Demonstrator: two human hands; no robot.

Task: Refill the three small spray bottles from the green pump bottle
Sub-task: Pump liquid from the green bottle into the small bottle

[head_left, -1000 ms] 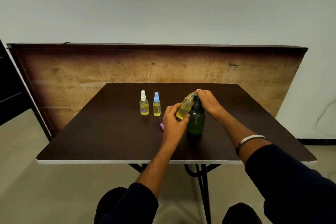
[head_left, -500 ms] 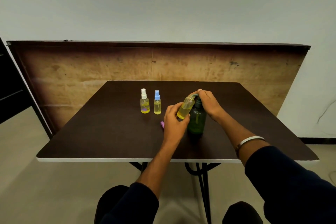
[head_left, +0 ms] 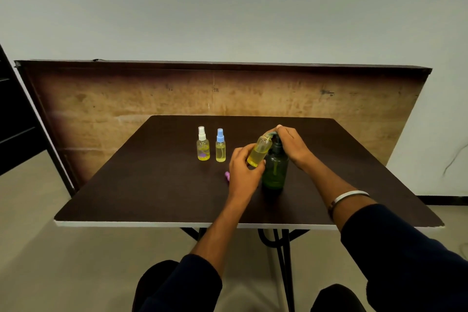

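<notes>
Head view: a little right of the frame's centre, the green pump bottle (head_left: 274, 170) stands upright on the dark table (head_left: 152, 185). The right hand (head_left: 291, 145) lies over the pump head, fingers curled on it, and seems to press it. The left hand (head_left: 244, 168) grips an open spray bottle (head_left: 259, 151) around its lower body and holds it tilted, its mouth just under the pump nozzle. The bottle looks more than half full of yellow liquid.

Left of centre, the white-capped spray bottle (head_left: 203, 145) and the blue-capped spray bottle (head_left: 220, 147) stand close together, capped, both with yellow liquid inside. A small purple cap (head_left: 227, 176) lies just left of the left hand, partly hidden.

The small bottle is probably light, thin plastic, smooth, and slippery if liquid runs over it. A hold around the middle of the body is safest, gentle enough not to squeeze it. The pump bottle appears heavier and stable, but pressing off-centre could tip it.
</notes>
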